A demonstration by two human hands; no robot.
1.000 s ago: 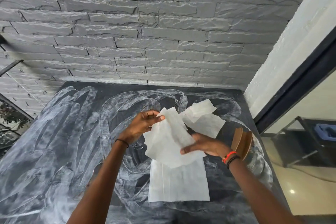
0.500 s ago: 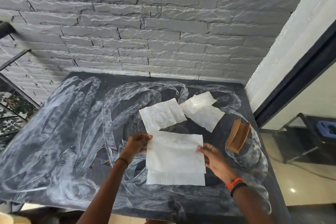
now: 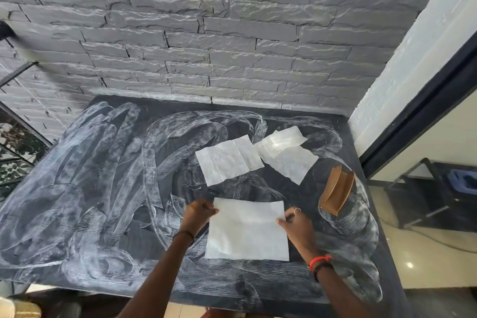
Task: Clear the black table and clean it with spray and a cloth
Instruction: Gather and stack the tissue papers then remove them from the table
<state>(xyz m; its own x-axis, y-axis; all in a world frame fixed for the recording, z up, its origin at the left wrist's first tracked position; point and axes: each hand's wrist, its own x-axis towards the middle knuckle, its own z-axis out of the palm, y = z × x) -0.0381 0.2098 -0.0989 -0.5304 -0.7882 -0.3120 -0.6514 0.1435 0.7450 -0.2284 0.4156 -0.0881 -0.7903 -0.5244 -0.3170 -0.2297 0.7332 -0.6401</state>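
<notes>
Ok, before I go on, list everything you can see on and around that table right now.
black table with white smears: one, black, fills the middle of the view.
near white paper sheet: one, white, front centre of table, between both hands.
other white paper sheets: three, white, further back; one flat at centre, two overlapping to its right.
brown wooden holder: one, brown, table's right edge.
grey stone wall: one, grey, behind table.
left hand: one, pinches near sheet's left corner.
right hand: one, grips near sheet's right edge.
</notes>
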